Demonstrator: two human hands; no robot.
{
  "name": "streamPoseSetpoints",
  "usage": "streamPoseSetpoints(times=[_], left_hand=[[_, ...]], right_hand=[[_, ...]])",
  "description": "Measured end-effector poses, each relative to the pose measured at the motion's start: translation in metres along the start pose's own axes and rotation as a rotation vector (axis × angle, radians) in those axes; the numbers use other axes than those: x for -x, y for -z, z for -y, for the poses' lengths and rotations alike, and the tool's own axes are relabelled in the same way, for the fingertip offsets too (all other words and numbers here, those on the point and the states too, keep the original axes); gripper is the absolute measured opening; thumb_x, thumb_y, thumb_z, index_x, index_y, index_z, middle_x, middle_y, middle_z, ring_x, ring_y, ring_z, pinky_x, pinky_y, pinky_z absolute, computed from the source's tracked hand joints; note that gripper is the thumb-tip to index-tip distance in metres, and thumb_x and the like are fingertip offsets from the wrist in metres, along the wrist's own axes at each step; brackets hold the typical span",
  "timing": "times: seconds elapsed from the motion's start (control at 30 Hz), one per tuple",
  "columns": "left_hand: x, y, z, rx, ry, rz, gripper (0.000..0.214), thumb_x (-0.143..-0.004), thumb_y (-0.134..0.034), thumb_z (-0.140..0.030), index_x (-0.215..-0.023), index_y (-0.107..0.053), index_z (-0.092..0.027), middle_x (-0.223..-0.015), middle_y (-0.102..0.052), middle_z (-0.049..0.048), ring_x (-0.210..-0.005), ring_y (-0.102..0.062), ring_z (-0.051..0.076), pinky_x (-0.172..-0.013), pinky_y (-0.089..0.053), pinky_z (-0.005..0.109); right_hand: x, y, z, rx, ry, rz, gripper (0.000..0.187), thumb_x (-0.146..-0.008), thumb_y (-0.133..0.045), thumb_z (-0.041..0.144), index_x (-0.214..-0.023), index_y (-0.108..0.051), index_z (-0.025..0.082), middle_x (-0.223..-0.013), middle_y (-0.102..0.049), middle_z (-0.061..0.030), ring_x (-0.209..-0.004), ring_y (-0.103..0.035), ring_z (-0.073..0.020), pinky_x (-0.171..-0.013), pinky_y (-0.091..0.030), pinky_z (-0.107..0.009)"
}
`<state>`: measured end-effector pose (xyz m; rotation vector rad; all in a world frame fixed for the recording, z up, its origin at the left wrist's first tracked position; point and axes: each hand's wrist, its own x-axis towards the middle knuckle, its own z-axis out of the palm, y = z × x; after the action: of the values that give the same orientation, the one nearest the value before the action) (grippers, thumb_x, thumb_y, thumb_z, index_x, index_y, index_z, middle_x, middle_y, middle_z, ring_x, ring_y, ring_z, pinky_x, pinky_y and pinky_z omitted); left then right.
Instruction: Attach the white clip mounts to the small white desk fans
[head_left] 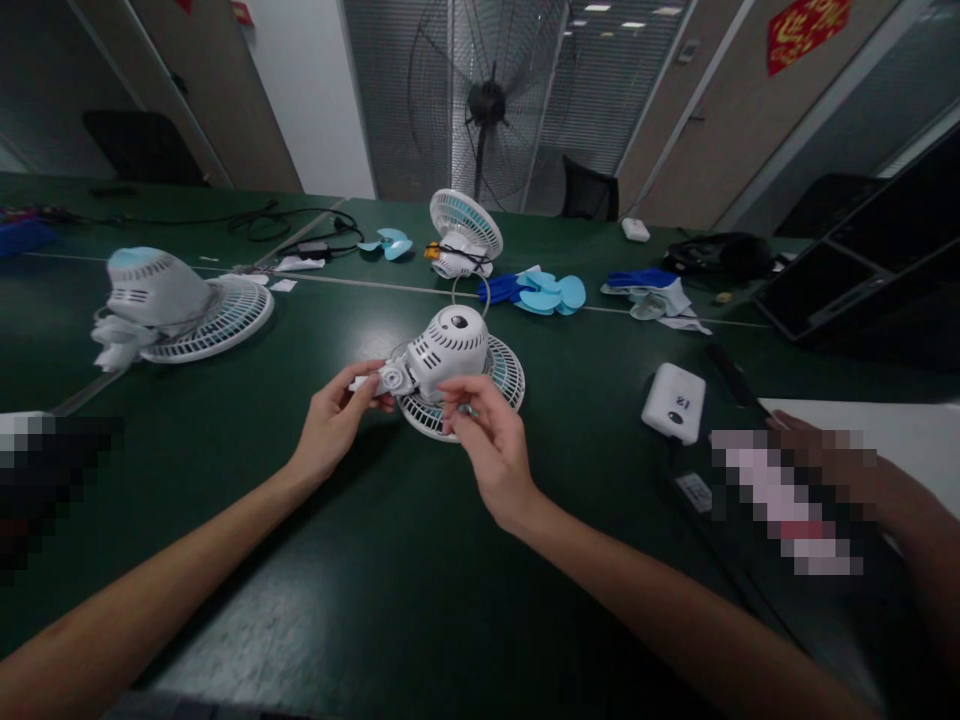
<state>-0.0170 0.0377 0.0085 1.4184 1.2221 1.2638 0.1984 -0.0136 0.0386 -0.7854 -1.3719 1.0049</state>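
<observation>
A small white fan (454, 345) lies on the green table (405, 540) in front of me, its grille (510, 372) face down and its vented motor housing up. My left hand (334, 420) has its thumb and fingers closed on the fan's white clip (392, 377), at the left of the housing. My right hand (493, 445) is at the near side of the housing, over the grille, with thumb and fingertips drawn together. Whatever those fingertips hold, if anything, is too small to make out. Pale blue shows through the grille slots.
Another white fan (161, 295) lies at left, and a third (465, 235) behind. Light blue fan blades (551, 293) and blue-and-white gloves (652, 290) lie farther back. At right are a white box (673, 402) with a cable and another person's hand (825, 455).
</observation>
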Motion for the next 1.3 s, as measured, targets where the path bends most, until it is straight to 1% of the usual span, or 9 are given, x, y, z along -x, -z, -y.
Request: streamPoseSetpoints(times=[0.1,0.2,0.33,0.47,0.63,0.73,0.9,1.03,1.3], left_hand=[[0.002,0.000,-0.002,-0.067,-0.014,-0.023,0.046,-0.096,-0.066,-0.048,-0.128,-0.067,-0.015,-0.093,-0.075,0.0066,-0.080,-0.072,0.021,-0.083,-0.059,0.034],[0.008,-0.001,-0.006,-0.141,-0.038,-0.028,0.047,-0.095,-0.066,-0.049,-0.128,-0.068,-0.016,-0.090,-0.076,0.0055,-0.080,-0.072,0.022,-0.084,-0.058,0.035],[0.020,-0.008,-0.011,-0.181,-0.075,0.010,0.046,-0.091,-0.071,-0.046,-0.127,-0.069,-0.018,-0.107,-0.077,0.0084,-0.092,-0.072,0.026,-0.086,-0.058,0.036],[0.035,-0.017,-0.012,-0.122,-0.072,0.105,0.048,-0.087,-0.077,-0.039,-0.130,-0.065,-0.019,-0.122,-0.072,0.0108,-0.110,-0.070,0.029,-0.099,-0.057,0.042],[0.043,-0.021,-0.010,-0.011,0.010,0.211,0.053,-0.084,-0.080,-0.035,-0.132,-0.060,-0.021,-0.120,-0.071,0.0115,-0.109,-0.070,0.028,-0.099,-0.057,0.045],[0.041,-0.021,-0.010,0.024,0.034,0.217,0.054,-0.083,-0.081,-0.034,-0.130,-0.060,-0.021,-0.121,-0.070,0.0112,-0.109,-0.069,0.026,-0.097,-0.058,0.041],[0.037,-0.022,-0.011,0.109,0.063,0.243,0.049,-0.081,-0.082,-0.035,-0.124,-0.063,-0.022,-0.108,-0.072,0.0078,-0.096,-0.070,0.023,-0.085,-0.060,0.037],[0.036,-0.022,-0.012,0.148,0.096,0.246,0.044,-0.083,-0.080,-0.035,-0.122,-0.064,-0.022,-0.107,-0.073,0.0074,-0.097,-0.071,0.023,-0.088,-0.059,0.038],[0.036,-0.024,-0.011,0.177,0.105,0.251,0.049,-0.081,-0.082,-0.032,-0.125,-0.063,-0.021,-0.110,-0.073,0.0073,-0.096,-0.070,0.022,-0.087,-0.059,0.037]], right_hand=[[-0.010,-0.020,-0.003,-0.020,-0.017,-0.020,0.023,-0.099,-0.056,0.017,-0.118,-0.063,0.028,-0.110,-0.063,-0.0054,-0.098,-0.066,-0.0193,-0.080,-0.063,-0.032],[-0.012,-0.027,-0.007,-0.010,0.042,0.037,0.024,-0.100,-0.052,0.015,-0.120,-0.059,0.028,-0.114,-0.063,-0.0052,-0.100,-0.067,-0.0186,-0.086,-0.063,-0.034],[-0.003,-0.016,-0.016,0.039,0.079,0.040,0.017,-0.101,-0.055,0.018,-0.113,-0.062,0.028,-0.117,-0.059,-0.0055,-0.108,-0.066,-0.0197,-0.089,-0.063,-0.034],[0.006,0.001,-0.026,0.003,0.093,0.053,0.011,-0.102,-0.057,0.023,-0.110,-0.063,0.027,-0.112,-0.056,-0.0051,-0.097,-0.066,-0.0181,-0.082,-0.063,-0.034],[0.007,0.010,-0.026,0.054,0.106,0.010,0.013,-0.106,-0.050,0.028,-0.100,-0.062,0.026,-0.102,-0.058,-0.0038,-0.085,-0.064,-0.0168,-0.079,-0.059,-0.035],[0.002,0.010,-0.023,0.074,0.133,-0.008,0.016,-0.107,-0.048,0.030,-0.098,-0.060,0.026,-0.100,-0.060,-0.0036,-0.084,-0.063,-0.0175,-0.080,-0.058,-0.036],[0.000,0.011,-0.026,0.086,0.127,-0.002,0.016,-0.108,-0.045,0.030,-0.099,-0.058,0.027,-0.099,-0.060,-0.0029,-0.077,-0.061,-0.0164,-0.076,-0.057,-0.036],[0.002,0.011,-0.028,0.066,0.124,0.017,0.018,-0.108,-0.045,0.030,-0.099,-0.060,0.028,-0.100,-0.061,-0.0032,-0.077,-0.062,-0.0164,-0.077,-0.057,-0.037],[0.009,0.010,-0.028,0.063,0.171,-0.022,0.020,-0.108,-0.046,0.030,-0.096,-0.061,0.027,-0.096,-0.063,-0.0035,-0.077,-0.064,-0.0172,-0.076,-0.058,-0.038]])
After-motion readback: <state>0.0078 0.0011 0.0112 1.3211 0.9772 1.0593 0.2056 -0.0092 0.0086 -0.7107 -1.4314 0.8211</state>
